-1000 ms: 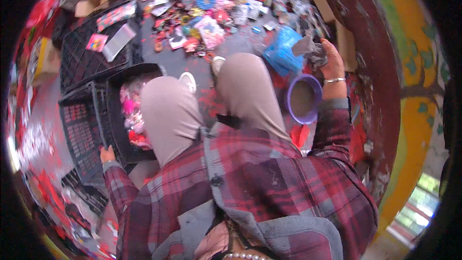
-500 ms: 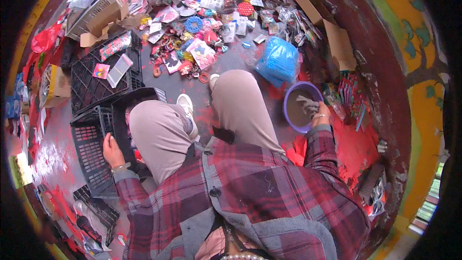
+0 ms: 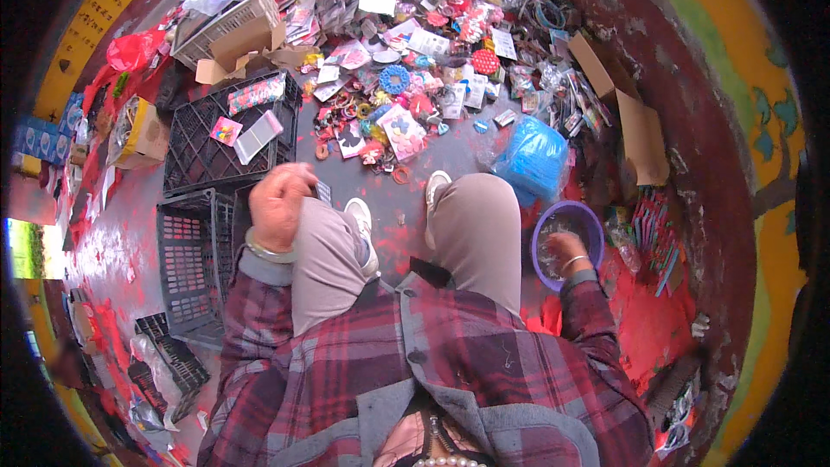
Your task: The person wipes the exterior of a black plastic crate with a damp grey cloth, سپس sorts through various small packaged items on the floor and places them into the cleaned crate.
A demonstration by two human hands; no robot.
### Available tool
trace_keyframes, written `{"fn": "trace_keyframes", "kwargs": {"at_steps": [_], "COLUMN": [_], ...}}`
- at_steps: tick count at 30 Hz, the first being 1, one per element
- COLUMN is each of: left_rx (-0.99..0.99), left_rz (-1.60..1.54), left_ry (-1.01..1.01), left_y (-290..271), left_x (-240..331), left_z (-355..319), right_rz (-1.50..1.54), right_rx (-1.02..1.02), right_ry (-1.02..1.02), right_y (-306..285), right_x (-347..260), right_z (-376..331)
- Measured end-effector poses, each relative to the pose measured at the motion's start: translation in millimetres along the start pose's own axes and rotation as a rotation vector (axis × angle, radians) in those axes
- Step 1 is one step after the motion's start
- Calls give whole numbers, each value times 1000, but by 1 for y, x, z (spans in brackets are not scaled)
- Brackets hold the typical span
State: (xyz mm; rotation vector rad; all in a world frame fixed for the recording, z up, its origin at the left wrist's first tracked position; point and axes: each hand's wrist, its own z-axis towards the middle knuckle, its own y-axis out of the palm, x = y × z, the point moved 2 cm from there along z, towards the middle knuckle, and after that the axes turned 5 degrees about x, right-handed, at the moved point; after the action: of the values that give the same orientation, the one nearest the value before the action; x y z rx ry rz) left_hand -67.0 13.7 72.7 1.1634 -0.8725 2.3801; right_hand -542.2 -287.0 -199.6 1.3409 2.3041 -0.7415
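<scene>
My left hand (image 3: 278, 209) is raised above my left knee, beside the dark plastic crate (image 3: 194, 316). Its fingers are curled in and nothing shows in them. On the other side, my right hand (image 3: 565, 248) reaches down into a round purple basin (image 3: 593, 223) that stands by my right knee. Cloudy water (image 3: 551, 229) in the basin looks stirred and splashing around the fingers. Those fingers are under or behind the splash, so whether they hold anything is hidden.
A large heap of packaged trinkets and hair ties (image 3: 424, 52) spreads ahead of my feet. A blue plastic-wrapped bundle (image 3: 533, 156) lies just beyond the basin. Black crates (image 3: 199, 151) and a cardboard box (image 3: 138, 134) stand at left; an opened carton (image 3: 640, 134) leans near the right wall.
My left hand has left the crate's edge and risen toward my knee. My right hand has lowered into the basin; the grey rag-like thing it held is out of sight. The view has shifted left.
</scene>
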Motion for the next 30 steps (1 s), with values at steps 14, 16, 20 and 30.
{"fn": "trace_keyframes", "kwargs": {"at_steps": [14, 16, 20, 30], "left_rx": [-112, -115, -156, -480], "left_rz": [178, 154, 106, -4], "left_ry": [-83, -46, -127, -33], "left_y": [-7, 4, 10, 96], "left_x": [14, 18, 21, -33], "left_z": [-56, -55, -40, 49], "right_rz": [-1407, -1665, -1705, -1459], "right_rx": [-704, -941, -993, -894], "right_ry": [-1188, -1147, -1096, -887], "right_y": [278, 315, 352, 286], "right_x": [-139, -54, -20, -98], "right_z": [-218, -164, -144, -95]}}
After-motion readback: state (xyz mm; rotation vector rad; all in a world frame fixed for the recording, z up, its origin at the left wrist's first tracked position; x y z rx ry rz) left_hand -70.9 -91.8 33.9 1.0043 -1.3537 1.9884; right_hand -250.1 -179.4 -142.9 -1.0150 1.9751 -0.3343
